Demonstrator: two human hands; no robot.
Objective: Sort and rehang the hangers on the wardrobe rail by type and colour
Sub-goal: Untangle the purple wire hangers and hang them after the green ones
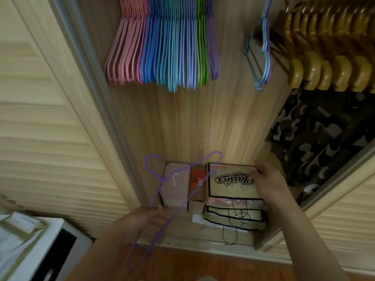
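Most of the sorting looks done: above the shopping bag (pixel 233 185) on the wardrobe floor, the thin coated-wire hangers hang in tight colour bands, pink hangers (pixel 123 47) furthest from the bag's side, then blue hangers (pixel 172 47), a narrow strip of green hangers (pixel 201 47) and a few purple ones (pixel 212 47) at the end of the row. Above and beyond the bag's far corner, a thick row of glossy wooden hangers (pixel 328 63) with rounded shoulders is grouped on its own. Between those two groups, a small cluster of stray hangers (pixel 260 53), pale blue, grey and purple, hangs apart and tilted, and by the look of it has yet to be merged into its colour bands. The purple hanger (pixel 183 171) in hand is also not yet hung: the left hand (pixel 148 222) holds it just beside the bag, fingers curled round its slender wire, its hook lying over a pale pink box (pixel 174 185) next to the bag; the picture is blurred, so whether it is one hanger or two cannot be told. The right hand (pixel 267 179) rests on the far edge of the flat paper bag, fingers bent over that edge in a grip. The bag is stiff, tan, black-bordered, with thin black cord handles.
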